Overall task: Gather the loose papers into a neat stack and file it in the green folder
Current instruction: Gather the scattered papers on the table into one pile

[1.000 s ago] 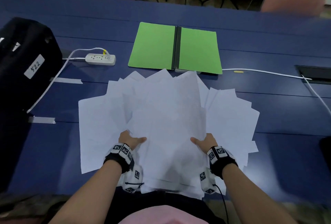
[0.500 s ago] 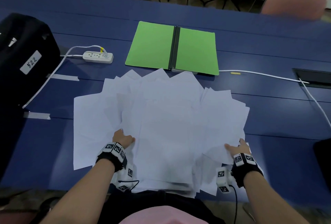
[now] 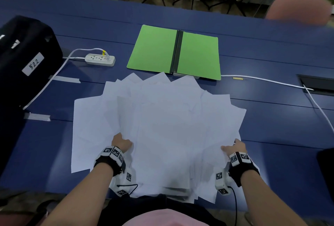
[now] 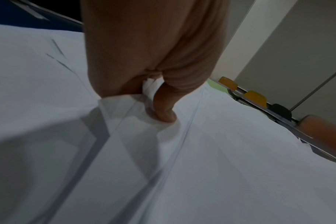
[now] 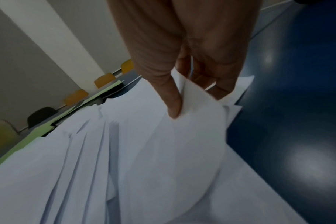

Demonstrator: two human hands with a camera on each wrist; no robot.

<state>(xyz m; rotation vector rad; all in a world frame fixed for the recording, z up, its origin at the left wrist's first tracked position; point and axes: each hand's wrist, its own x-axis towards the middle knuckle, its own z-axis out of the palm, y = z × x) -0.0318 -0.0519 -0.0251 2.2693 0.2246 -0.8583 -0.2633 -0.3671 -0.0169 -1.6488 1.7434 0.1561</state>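
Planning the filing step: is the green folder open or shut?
Open: the green folder lies flat, both covers spread either side of its dark spine.

Both forearms reach forward from the near edge of the head view, bare to the wrists, each wrist wrapped in a black band carrying white marker blocks. The left hand lies at about 7 o'clock from the view's centre, its thumb pressed down on top of the papers while its other fingers are hidden beneath the sheets. The right hand lies at about 5 o'clock, well apart from the left, pinching the sheets' edge between its thumb above and curled fingers below.
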